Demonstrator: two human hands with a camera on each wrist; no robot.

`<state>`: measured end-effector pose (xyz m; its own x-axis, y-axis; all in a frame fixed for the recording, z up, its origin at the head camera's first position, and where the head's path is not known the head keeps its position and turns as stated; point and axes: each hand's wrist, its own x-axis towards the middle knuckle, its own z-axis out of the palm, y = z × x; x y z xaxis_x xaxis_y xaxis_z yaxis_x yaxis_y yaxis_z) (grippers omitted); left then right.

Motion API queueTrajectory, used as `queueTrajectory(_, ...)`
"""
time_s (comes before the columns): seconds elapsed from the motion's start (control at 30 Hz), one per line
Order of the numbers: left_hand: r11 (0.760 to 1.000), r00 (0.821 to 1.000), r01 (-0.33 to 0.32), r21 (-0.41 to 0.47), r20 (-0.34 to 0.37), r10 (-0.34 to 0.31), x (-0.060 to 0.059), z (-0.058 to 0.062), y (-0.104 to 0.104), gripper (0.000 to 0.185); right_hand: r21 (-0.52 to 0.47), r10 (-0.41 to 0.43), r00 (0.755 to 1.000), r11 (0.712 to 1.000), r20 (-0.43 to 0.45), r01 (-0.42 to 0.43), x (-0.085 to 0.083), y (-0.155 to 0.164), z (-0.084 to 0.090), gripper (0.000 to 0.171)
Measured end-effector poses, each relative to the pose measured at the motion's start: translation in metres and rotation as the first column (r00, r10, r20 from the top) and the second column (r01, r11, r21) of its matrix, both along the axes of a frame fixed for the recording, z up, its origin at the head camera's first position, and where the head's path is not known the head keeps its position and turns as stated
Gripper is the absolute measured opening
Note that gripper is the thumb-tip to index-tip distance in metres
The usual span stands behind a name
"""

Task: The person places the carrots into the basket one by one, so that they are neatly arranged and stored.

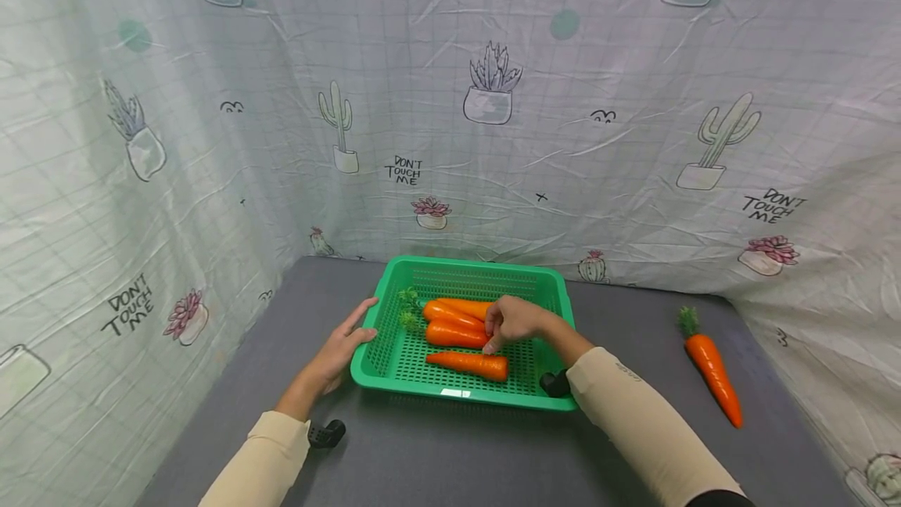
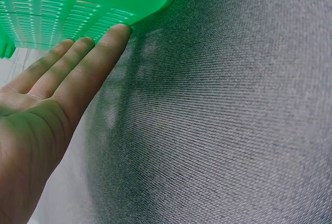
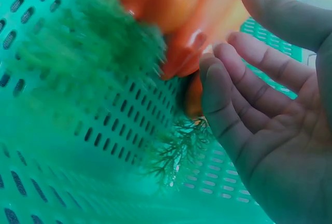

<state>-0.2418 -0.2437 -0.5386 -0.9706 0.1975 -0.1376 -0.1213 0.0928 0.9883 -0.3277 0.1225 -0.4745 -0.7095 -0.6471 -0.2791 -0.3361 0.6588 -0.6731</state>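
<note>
A green perforated basket (image 1: 461,397) stands in the middle of the grey table. Three orange carrots lie in it: a rear carrot (image 1: 466,307), a middle carrot (image 1: 450,333) and a front carrot (image 1: 470,365). My right hand (image 1: 508,322) hovers over them inside the basket, fingers loosely bent, tips at the middle carrot's thick end. In the right wrist view, the right hand (image 3: 270,125) grips nothing; its fingertips are beside the carrots (image 3: 176,11) and their green tops (image 3: 104,47). My left hand (image 1: 346,341) lies flat with straight fingers (image 2: 78,63) against the basket's left wall (image 2: 78,6).
A fourth carrot (image 1: 712,368) with a green top lies on the table (image 1: 436,460) at the right, near the cloth wall. Cactus-print cloth (image 1: 493,139) closes in the back and both sides. The grey table (image 2: 223,130) spreads in front of the basket.
</note>
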Motion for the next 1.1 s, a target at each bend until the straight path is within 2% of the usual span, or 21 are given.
queueTrajectory(0.2, 1.000, 1.000, -0.003, -0.023, 0.006, 0.003, -0.001, 0.000, 0.001, 0.066, -0.048, -0.023, 1.000, 0.999, 0.009, 0.024, -0.001, 0.007, 0.005, 0.024)
queueTrajectory(0.37, 1.000, 1.000, -0.006, -0.028, 0.011, 0.007, 0.000, 0.001, 0.001, 0.067, -0.083, -0.049, 0.999, 0.995, 0.014, 0.050, 0.001, 0.012, 0.016, 0.026)
queueTrajectory(0.63, 0.999, 1.000, -0.007, -0.052, 0.004, 0.007, 0.001, 0.002, 0.000, 0.066, -0.198, -0.096, 0.989, 0.973, 0.109, 0.116, 0.007, 0.027, 0.038, 0.035)
queueTrajectory(0.87, 0.999, 1.000, -0.009, -0.046, 0.004, 0.009, 0.000, 0.002, -0.001, 0.066, -0.225, -0.147, 0.986, 0.961, 0.080, 0.162, 0.007, 0.058, 0.054, 0.030)
queueTrajectory(1.1, 0.999, 1.000, -0.010, -0.052, -0.002, 0.010, -0.001, 0.000, -0.001, 0.066, -0.248, -0.254, 0.967, 0.935, 0.024, 0.252, 0.011, 0.103, 0.058, 0.041)
